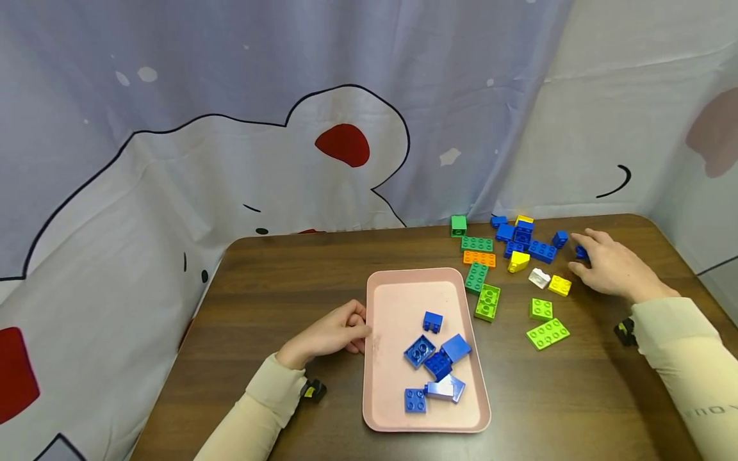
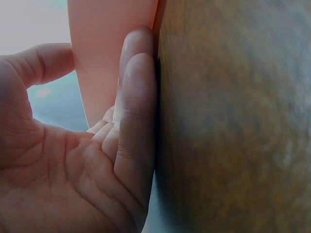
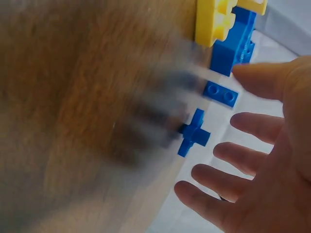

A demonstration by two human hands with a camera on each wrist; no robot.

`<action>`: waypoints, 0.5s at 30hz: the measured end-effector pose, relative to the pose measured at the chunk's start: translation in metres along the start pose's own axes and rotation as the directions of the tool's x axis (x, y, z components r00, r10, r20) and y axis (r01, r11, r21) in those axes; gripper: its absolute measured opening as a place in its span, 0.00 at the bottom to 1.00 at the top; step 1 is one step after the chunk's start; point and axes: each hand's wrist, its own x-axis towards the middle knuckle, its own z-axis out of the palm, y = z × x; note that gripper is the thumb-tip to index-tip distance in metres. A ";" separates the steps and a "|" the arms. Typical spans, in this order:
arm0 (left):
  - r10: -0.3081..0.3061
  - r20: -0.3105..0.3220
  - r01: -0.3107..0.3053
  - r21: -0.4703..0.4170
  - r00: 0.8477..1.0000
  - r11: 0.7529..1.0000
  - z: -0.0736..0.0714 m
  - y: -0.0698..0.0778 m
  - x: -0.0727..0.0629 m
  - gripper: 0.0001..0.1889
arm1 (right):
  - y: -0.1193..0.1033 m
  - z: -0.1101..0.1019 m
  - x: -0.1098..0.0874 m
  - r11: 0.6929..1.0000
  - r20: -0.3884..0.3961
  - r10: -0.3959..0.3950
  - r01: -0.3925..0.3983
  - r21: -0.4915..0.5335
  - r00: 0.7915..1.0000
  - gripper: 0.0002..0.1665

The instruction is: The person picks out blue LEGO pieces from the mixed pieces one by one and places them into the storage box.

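Left hand (image 1: 327, 329) grips the pink tray (image 1: 398, 299) (blue bricks (image 1: 419, 351) inside). Right hand (image 1: 621, 267), fingers outspread, hovers near a blue cross-shaped piece (image 3: 195, 134).

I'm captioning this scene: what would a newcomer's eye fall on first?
Probably the pink tray on the brown table, with blue bricks in it and the left hand at its left edge. Next, the loose coloured bricks to the tray's right, with the right hand near a blue cross-shaped piece. Behind, a red patch stands out on the pale curtain.
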 end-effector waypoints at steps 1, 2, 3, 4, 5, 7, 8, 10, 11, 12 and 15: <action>0.001 0.000 -0.001 -0.002 1.000 1.000 0.000 0.000 0.000 0.16 | 0.001 0.000 0.001 1.000 0.012 0.003 -0.003 -0.001 1.000 0.41; 0.001 0.000 -0.001 -0.003 1.000 1.000 0.000 0.000 -0.001 0.16 | 0.003 0.001 0.002 1.000 0.024 0.004 -0.004 -0.002 1.000 0.41; 0.001 0.001 -0.001 -0.005 1.000 1.000 0.000 0.000 -0.001 0.16 | 0.004 0.002 0.002 1.000 0.033 0.003 -0.003 -0.002 0.999 0.40; 0.001 0.002 -0.001 -0.007 1.000 1.000 0.000 0.000 -0.001 0.16 | 0.005 0.002 0.003 1.000 0.039 -0.001 0.002 -0.004 0.999 0.39; 0.001 0.003 -0.001 -0.007 1.000 1.000 0.000 0.001 -0.001 0.16 | 0.006 0.003 0.003 1.000 0.041 -0.006 0.006 -0.005 0.999 0.38; -0.001 0.003 0.001 -0.007 1.000 1.000 0.000 0.000 -0.001 0.16 | 0.007 0.005 0.002 1.000 0.035 -0.015 0.015 -0.006 0.999 0.36; 0.001 0.004 -0.001 -0.007 1.000 1.000 0.000 0.000 -0.001 0.16 | 0.008 0.006 0.002 1.000 0.026 -0.018 0.018 -0.005 0.999 0.35; -0.002 0.003 0.002 -0.008 1.000 1.000 -0.001 0.000 -0.001 0.16 | 0.008 0.008 0.001 1.000 0.006 -0.024 0.024 -0.010 1.000 0.33; -0.003 0.002 0.003 -0.007 1.000 1.000 -0.001 0.000 -0.001 0.15 | 0.007 0.009 -0.001 1.000 -0.003 -0.024 0.024 -0.013 1.000 0.32; -0.005 0.002 0.005 -0.007 1.000 1.000 -0.001 0.000 0.000 0.15 | 0.006 0.010 -0.002 1.000 -0.012 -0.024 0.024 -0.015 1.000 0.31; -0.011 -0.001 0.011 -0.004 1.000 1.000 -0.001 0.000 0.000 0.15 | 0.004 0.012 -0.005 1.000 -0.026 -0.014 0.014 -0.012 1.000 0.28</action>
